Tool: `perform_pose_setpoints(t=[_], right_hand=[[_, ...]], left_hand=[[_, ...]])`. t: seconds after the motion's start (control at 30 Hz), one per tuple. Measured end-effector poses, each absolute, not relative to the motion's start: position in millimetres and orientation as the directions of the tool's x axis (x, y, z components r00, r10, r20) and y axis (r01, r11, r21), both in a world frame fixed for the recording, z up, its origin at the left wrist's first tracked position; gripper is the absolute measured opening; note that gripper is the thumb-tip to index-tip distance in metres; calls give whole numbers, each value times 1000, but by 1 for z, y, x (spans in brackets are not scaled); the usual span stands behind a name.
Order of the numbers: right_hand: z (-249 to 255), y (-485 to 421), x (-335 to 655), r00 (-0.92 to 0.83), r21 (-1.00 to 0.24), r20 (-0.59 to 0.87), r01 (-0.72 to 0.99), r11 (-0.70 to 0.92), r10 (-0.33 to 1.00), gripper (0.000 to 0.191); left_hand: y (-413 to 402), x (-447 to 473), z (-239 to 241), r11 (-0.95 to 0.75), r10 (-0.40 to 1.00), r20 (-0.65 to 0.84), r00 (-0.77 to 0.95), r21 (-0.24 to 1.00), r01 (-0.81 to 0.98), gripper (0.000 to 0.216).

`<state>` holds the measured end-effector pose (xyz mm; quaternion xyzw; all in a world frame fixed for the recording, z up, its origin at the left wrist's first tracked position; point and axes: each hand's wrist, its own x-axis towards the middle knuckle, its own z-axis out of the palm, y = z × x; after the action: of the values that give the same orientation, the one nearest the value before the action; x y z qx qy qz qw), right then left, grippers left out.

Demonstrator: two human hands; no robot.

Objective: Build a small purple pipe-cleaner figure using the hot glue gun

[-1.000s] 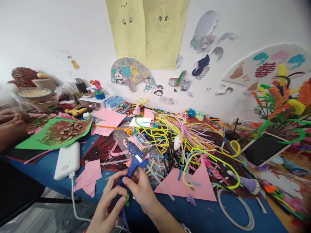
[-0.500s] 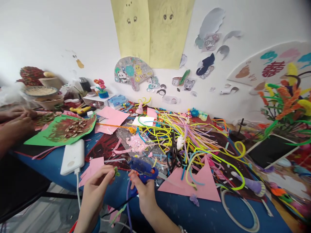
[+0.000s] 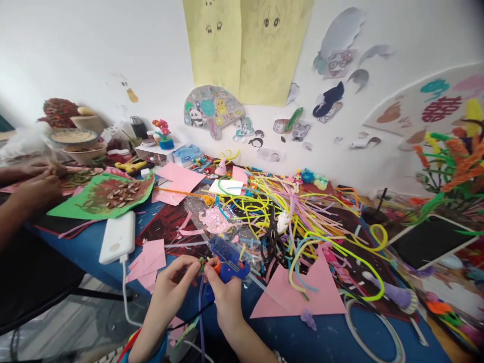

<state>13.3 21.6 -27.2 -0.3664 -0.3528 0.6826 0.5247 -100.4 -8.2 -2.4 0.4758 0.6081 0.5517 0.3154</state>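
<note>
My left hand (image 3: 176, 280) is closed, thumb and fingertips pinching a small green piece (image 3: 201, 261) whose kind I cannot make out. Close beside it, my right hand (image 3: 227, 297) is wrapped round a blue hot glue gun (image 3: 226, 256) with an orange trigger. The fingertips of both hands nearly meet at the green piece; whether they touch is unclear. A translucent glue stick (image 3: 260, 284) trails from the back of the gun over pink paper (image 3: 302, 290). Black scissors (image 3: 271, 242) lie just beyond the gun.
Yellow and pink pipe cleaners (image 3: 264, 196) pile up mid-table. A white power bank (image 3: 118, 237) with a cable lies left, near green paper (image 3: 86, 194) bearing brown pieces. Another person's hands (image 3: 41, 186) work at far left. A tape ring (image 3: 372, 330) sits at the right edge.
My left hand has moved right with the green piece, up to my right hand's fingertips. The glue gun has turned slightly in my right hand. The view has shifted a little left.
</note>
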Motion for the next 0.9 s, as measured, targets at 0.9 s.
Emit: perform_pose_setpoints(t=[0.9], right_hand=[[-15,20,14,-388,-754,115,-633,-174,914,9]], left_hand=[[2,-119,-5,225,972,-233,16,918,-327,40]])
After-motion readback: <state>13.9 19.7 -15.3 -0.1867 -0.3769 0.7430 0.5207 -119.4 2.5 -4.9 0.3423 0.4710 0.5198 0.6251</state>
